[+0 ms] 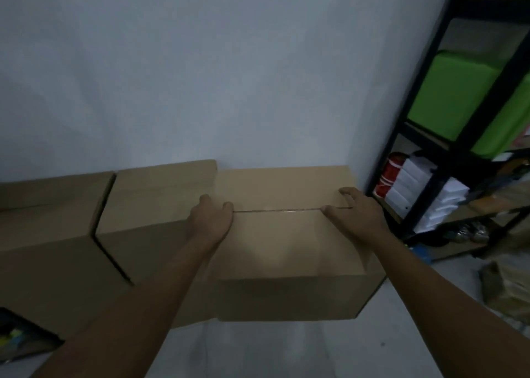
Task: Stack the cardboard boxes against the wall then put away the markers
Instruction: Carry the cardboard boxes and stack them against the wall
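Observation:
A taped cardboard box [286,242] stands against the white wall, its top seam running left to right. My left hand [210,220] grips its left edge, thumb on top and fingers down the side. My right hand [355,214] rests on the right end of the top, fingers curled over the far right edge. Two more cardboard boxes stand to the left along the wall: a middle box [152,205] touching the held one and a left box [48,220]. No markers can be made out clearly.
A black shelf rack [447,136] stands at the right with green bins [453,96], white boxes [415,188] and a red item [391,174]. A dark container [17,337] with yellowish things sits at the lower left. Grey floor [272,349] lies in front.

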